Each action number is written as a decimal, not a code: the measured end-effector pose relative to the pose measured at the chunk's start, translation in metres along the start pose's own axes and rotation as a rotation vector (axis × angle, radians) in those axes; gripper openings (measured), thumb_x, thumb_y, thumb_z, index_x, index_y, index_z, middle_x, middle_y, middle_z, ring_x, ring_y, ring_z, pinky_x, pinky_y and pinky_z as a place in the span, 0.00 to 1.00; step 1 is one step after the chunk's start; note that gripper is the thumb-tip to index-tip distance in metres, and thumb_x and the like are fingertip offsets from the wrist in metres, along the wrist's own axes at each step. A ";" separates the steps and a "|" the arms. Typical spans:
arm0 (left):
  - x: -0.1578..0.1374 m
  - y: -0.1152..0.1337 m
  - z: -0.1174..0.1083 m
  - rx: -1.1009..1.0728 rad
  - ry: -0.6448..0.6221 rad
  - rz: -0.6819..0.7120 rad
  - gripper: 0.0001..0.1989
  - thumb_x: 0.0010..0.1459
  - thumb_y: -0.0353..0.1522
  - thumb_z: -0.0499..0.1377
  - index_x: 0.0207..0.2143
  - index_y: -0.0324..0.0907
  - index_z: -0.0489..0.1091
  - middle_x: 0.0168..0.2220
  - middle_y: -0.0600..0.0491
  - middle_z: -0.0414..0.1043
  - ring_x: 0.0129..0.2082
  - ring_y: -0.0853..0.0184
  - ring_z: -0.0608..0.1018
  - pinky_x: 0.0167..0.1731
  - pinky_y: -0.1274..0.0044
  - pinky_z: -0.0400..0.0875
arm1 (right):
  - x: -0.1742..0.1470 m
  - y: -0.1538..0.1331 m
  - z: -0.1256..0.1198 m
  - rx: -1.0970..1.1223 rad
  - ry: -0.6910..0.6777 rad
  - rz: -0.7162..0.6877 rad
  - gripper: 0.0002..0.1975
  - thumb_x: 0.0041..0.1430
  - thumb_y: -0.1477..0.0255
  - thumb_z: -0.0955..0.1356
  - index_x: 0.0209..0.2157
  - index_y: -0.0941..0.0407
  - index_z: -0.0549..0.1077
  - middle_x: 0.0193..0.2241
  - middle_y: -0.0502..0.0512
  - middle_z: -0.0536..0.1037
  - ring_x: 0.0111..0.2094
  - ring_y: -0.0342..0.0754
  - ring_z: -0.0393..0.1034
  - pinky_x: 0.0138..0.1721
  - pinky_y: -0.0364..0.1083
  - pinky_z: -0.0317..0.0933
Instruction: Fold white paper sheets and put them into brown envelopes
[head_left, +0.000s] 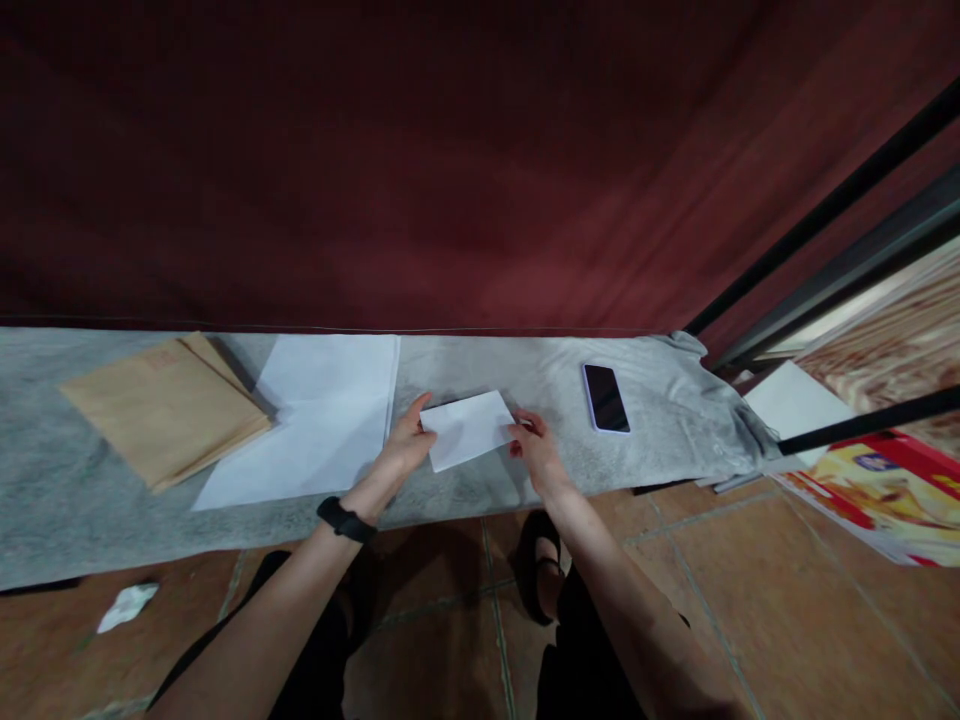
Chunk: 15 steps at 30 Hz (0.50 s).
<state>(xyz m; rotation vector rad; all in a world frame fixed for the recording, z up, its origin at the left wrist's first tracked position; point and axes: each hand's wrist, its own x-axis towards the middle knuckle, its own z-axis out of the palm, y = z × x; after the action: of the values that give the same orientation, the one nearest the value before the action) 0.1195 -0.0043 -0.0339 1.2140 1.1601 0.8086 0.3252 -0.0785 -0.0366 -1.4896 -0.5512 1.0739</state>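
A small white rectangle of folded paper [469,430] is held between my two hands, just above the grey cloth. My left hand [406,440] grips its left end, thumb on top and fingers at the far edge. At the right end, my right hand [537,445] pinches the paper between thumb and fingers. Left of my hands lie large white paper sheets [330,420], partly covered by a stack of brown envelopes [169,405]. To the right, a phone [606,398] with a pale purple case rests face up, its screen dark.
A grey cloth [660,440] covers the long narrow surface. Behind it hangs a dark red curtain [450,200]. Black bars [862,425] and a red and yellow box [892,485] stand at the right. A crumpled white scrap [127,606] lies on the tiled floor [427,620].
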 end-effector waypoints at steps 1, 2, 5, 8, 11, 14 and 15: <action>0.003 -0.002 -0.002 0.075 0.018 0.009 0.44 0.43 0.21 0.58 0.66 0.39 0.58 0.38 0.53 0.74 0.31 0.66 0.76 0.37 0.73 0.73 | 0.003 0.001 -0.003 -0.108 0.013 -0.044 0.18 0.45 0.68 0.69 0.41 0.54 0.70 0.20 0.40 0.69 0.19 0.42 0.63 0.22 0.42 0.59; 0.005 -0.005 -0.002 0.162 0.047 0.026 0.43 0.43 0.21 0.57 0.65 0.40 0.59 0.41 0.51 0.74 0.31 0.67 0.76 0.38 0.72 0.74 | 0.005 0.002 -0.006 -0.193 0.018 -0.082 0.18 0.46 0.69 0.69 0.42 0.54 0.70 0.19 0.40 0.67 0.20 0.43 0.63 0.23 0.42 0.59; 0.008 -0.011 -0.002 0.434 0.133 0.134 0.39 0.45 0.21 0.56 0.63 0.41 0.64 0.53 0.46 0.68 0.40 0.63 0.77 0.46 0.68 0.76 | 0.003 0.007 -0.009 -0.410 0.014 -0.183 0.18 0.49 0.71 0.67 0.44 0.55 0.71 0.20 0.42 0.69 0.25 0.46 0.67 0.31 0.44 0.61; 0.003 -0.012 0.001 0.646 0.171 0.293 0.37 0.48 0.21 0.56 0.63 0.40 0.64 0.61 0.42 0.61 0.56 0.55 0.73 0.56 0.64 0.71 | -0.006 0.010 -0.009 -0.764 0.013 -0.294 0.19 0.55 0.74 0.65 0.50 0.54 0.72 0.28 0.49 0.76 0.32 0.49 0.72 0.38 0.47 0.63; -0.008 -0.010 0.007 0.820 0.196 0.454 0.34 0.53 0.22 0.54 0.64 0.39 0.62 0.67 0.39 0.54 0.66 0.50 0.64 0.63 0.60 0.63 | -0.015 0.009 -0.007 -1.059 0.004 -0.392 0.19 0.59 0.75 0.63 0.52 0.55 0.72 0.38 0.58 0.78 0.40 0.53 0.73 0.44 0.49 0.65; -0.020 -0.010 0.021 0.931 0.175 0.520 0.28 0.61 0.27 0.51 0.64 0.37 0.62 0.70 0.38 0.53 0.68 0.48 0.59 0.65 0.56 0.59 | -0.021 0.003 -0.004 -1.194 0.040 -0.509 0.18 0.63 0.72 0.62 0.52 0.58 0.73 0.43 0.64 0.76 0.47 0.58 0.70 0.50 0.53 0.64; -0.024 -0.012 0.027 0.958 0.148 0.526 0.27 0.63 0.29 0.50 0.65 0.36 0.61 0.70 0.37 0.53 0.69 0.48 0.58 0.65 0.55 0.57 | -0.022 0.001 -0.003 -1.206 0.056 -0.545 0.18 0.65 0.71 0.62 0.53 0.59 0.73 0.45 0.65 0.76 0.48 0.59 0.69 0.52 0.55 0.63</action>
<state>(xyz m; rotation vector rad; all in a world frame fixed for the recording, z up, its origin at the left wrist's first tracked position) 0.1377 -0.0367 -0.0409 2.3508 1.4254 0.7335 0.3169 -0.0986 -0.0308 -2.1456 -1.6274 0.1870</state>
